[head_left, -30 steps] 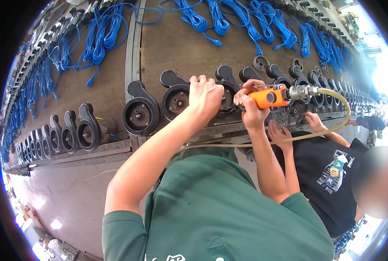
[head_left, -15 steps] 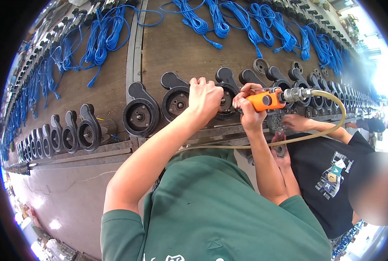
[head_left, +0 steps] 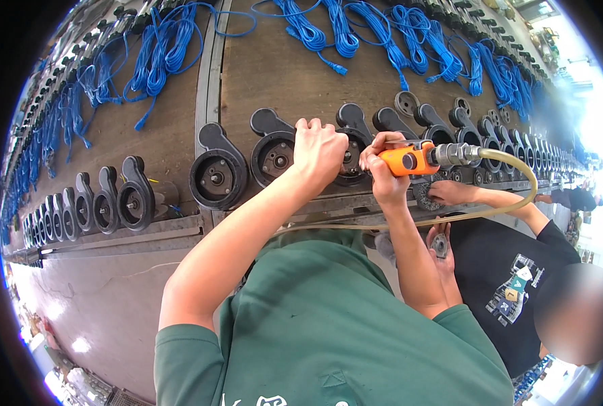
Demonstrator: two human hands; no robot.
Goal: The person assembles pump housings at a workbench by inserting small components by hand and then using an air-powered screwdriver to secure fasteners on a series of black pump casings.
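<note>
My right hand point(head_left: 385, 181) is wrapped round an orange air-powered tool point(head_left: 397, 161). A metal coupling and a yellowish hose point(head_left: 526, 197) run from its right end. The tool's left end sits against the open round face of a black housing point(head_left: 351, 116) with a lobe on top. My left hand point(head_left: 320, 150) is closed, its fingers curled over that housing's left side; the fingertips are partly hidden. Just left of it stands another black housing point(head_left: 264, 122), with a dark disc and a central shaft showing inside.
Similar housings point(head_left: 213, 135) line the bench's near edge both ways. Bundles of blue cable point(head_left: 305, 27) hang along the far side. A metal strip point(head_left: 210, 81) crosses the bench. At right, a co-worker's hand point(head_left: 454, 192) holds a grey, rough ring; their other hand holds a small metal part.
My hands stay nearly in place; the tool's hose end has dipped slightly. The co-worker's upper hand and the grey ring have shifted a little.
</note>
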